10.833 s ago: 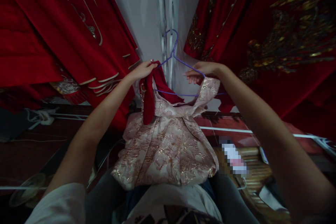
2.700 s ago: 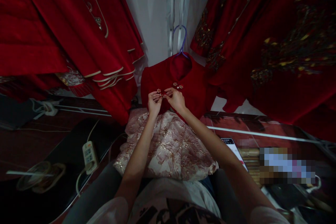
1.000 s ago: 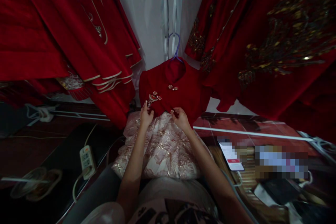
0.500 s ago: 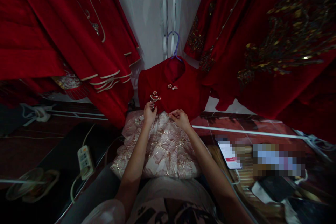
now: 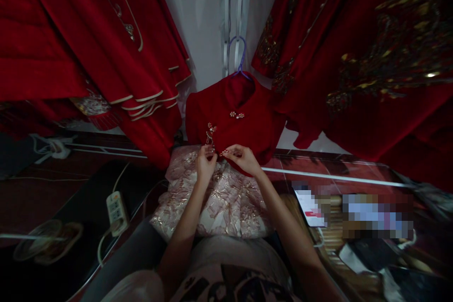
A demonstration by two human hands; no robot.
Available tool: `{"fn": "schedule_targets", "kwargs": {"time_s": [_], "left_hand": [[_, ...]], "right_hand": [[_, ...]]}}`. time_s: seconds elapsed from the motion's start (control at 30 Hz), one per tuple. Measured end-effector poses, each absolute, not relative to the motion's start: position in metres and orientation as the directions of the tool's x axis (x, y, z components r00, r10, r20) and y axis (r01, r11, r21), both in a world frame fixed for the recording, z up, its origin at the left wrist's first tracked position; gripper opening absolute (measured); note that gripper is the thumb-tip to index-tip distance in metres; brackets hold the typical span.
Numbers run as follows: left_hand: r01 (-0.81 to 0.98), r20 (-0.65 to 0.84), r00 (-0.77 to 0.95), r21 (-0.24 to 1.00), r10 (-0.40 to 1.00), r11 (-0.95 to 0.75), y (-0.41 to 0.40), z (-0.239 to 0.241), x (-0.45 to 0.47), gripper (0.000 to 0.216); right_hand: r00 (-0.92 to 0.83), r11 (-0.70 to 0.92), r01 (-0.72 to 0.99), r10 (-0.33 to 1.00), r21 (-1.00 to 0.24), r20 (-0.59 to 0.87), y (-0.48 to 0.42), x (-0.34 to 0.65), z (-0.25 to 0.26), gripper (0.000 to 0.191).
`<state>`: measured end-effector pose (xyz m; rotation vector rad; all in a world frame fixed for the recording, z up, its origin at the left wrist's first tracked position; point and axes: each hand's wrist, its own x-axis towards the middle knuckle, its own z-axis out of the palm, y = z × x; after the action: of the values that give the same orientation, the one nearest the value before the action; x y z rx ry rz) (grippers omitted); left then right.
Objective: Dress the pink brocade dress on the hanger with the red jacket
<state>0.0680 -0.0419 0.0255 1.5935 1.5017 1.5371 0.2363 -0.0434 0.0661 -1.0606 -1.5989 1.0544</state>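
A red high-collared garment (image 5: 244,137) hangs in front of me on a purple hanger (image 5: 242,54). Beaded ornaments decorate its neckline and its left side. My left hand (image 5: 206,165) is closed on the garment's cloth just below the side ornament (image 5: 211,131). Close beside it, my right hand (image 5: 244,158) pinches with thumb and forefinger; whatever is between those fingertips is too small to make out. Under both hands, a pink, gold-patterned cushion-like bundle (image 5: 226,207) lies across my lap, and the garment's lower part meets it.
Red garments (image 5: 141,56) hang at left, and embroidered ones (image 5: 371,104) at right. A power strip (image 5: 117,212) lies on a black surface (image 5: 85,207) near a plastic container (image 5: 38,240). On the right, a phone (image 5: 310,207) with a cable rests on a slatted surface (image 5: 332,240).
My right hand has moved slightly left and up, bringing its fingertips close to the left hand. The left hand has dropped a little below the side ornament. The view has shifted slightly.
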Motion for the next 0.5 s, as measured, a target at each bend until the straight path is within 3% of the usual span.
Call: {"fn": "schedule_targets", "kwargs": {"time_s": [0.23, 0.37, 0.5], "left_hand": [[0.37, 0.397, -0.332, 0.889, 0.856, -0.269, -0.04, 0.013, 0.068, 0.033], [0.365, 0.394, -0.332, 0.891, 0.857, -0.269, -0.034, 0.007, 0.06, 0.042], [0.278, 0.333, -0.291, 0.926, 0.897, -0.253, -0.028, 0.003, 0.058, 0.033]], "right_hand": [[-0.072, 0.297, 0.253, 0.955, -0.921, 0.288, -0.046, 0.227, 0.056, 0.022], [-0.077, 0.32, 0.295, 0.947, -0.9, 0.311, -0.048, 0.223, 0.05, 0.02], [-0.083, 0.322, 0.306, 0.946, -0.896, 0.312, -0.047, 0.222, 0.046, 0.018]]}}
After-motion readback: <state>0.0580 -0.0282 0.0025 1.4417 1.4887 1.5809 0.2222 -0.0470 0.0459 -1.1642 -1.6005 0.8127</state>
